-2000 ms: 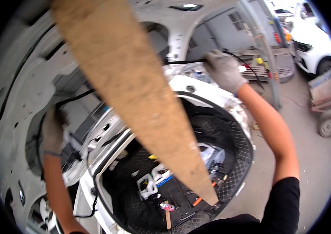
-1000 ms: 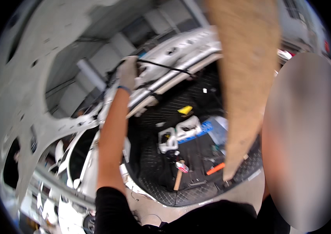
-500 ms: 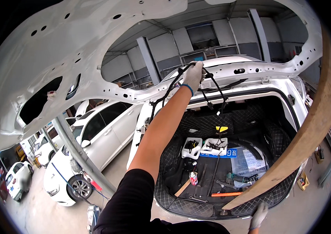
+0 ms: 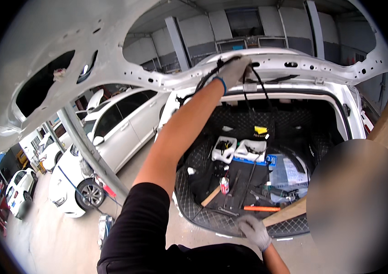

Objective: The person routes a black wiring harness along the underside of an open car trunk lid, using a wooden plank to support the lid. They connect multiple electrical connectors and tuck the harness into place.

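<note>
My left hand (image 4: pixel 235 71), in a pale glove, is raised to the lower edge of the white tailgate (image 4: pixel 184 78). Its fingers are closed around a black wiring harness (image 4: pixel 260 82), whose strands hang down on both sides of the fist. Low in front, my gloved right hand (image 4: pixel 254 232) hovers by the trunk's rear edge, close to the lower end of a wooden board (image 4: pixel 287 213). Its fingers are loosely bent and apart, with nothing visible in them. The board slants up to the right, partly covered by a blurred patch.
The quilted trunk floor carries white cut-open containers (image 4: pixel 225 150), a red-and-white can (image 4: pixel 224 185), a wrench (image 4: pixel 228 211), an orange bar (image 4: pixel 261 208), a green power tool (image 4: pixel 285 193) and a blue plate (image 4: pixel 270 160). Left stand a grey post (image 4: pixel 91 153) and a white car (image 4: pixel 125 123).
My right hand has moved left and up along the trunk edge. My left hand still grips the harness, slightly higher in view. The view has shifted, and a blurred patch covers the right side.
</note>
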### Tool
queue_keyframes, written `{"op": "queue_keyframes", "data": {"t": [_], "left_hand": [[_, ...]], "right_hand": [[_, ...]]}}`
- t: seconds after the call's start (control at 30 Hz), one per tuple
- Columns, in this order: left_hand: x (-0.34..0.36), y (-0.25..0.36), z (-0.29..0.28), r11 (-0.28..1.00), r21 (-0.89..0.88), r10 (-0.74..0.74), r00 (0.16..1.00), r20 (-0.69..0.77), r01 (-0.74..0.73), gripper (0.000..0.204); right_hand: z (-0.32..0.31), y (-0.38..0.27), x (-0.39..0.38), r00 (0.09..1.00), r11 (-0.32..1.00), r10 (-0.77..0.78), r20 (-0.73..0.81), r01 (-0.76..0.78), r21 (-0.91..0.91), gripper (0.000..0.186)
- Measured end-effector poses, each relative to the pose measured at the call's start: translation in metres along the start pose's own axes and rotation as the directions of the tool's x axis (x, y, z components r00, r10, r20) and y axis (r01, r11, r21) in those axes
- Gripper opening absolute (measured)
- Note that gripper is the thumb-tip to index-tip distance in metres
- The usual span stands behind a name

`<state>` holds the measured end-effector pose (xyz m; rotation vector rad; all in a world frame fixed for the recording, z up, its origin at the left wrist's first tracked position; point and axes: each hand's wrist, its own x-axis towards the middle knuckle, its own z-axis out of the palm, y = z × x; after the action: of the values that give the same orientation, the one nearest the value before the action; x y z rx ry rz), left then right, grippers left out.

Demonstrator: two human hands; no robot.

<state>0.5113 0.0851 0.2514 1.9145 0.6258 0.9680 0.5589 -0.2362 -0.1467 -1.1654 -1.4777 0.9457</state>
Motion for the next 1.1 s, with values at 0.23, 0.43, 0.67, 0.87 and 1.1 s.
{"op": "queue_keyframes", "data": {"t": [0.23,0.43,0.67,0.87,1.1], "left_hand": [[-0.030,0.013,-0.004,0.998,0.026,0.054,0.998,-0.039,-0.053,0.026],[-0.055,-0.008,0.001,0.935,0.353,0.029,0.999,0.046,-0.043,0.030],[-0.082,-0.028,0.022,0.949,-0.314,-0.117,0.968,-0.224,0.042,0.032],[-0.164,-0.053,0.040,0.819,-0.566,-0.151,0.987,-0.052,0.095,0.031],[-0.188,-0.124,0.059,0.558,-0.829,-0.536,0.780,-0.323,0.040,0.036]], "right_hand": [[0.005,-0.053,0.106,0.928,0.957,-0.220,-0.299,0.265,0.116,0.024],[0.013,-0.133,0.200,0.876,0.911,-0.405,-0.262,0.411,-0.038,0.034],[0.072,-0.135,0.225,0.797,0.717,-0.595,0.105,0.585,-0.380,0.038],[0.069,-0.098,0.205,0.947,0.883,-0.266,0.180,0.314,-0.350,0.033],[0.053,-0.053,0.177,0.919,0.712,-0.360,0.159,0.381,-0.590,0.030]]}}
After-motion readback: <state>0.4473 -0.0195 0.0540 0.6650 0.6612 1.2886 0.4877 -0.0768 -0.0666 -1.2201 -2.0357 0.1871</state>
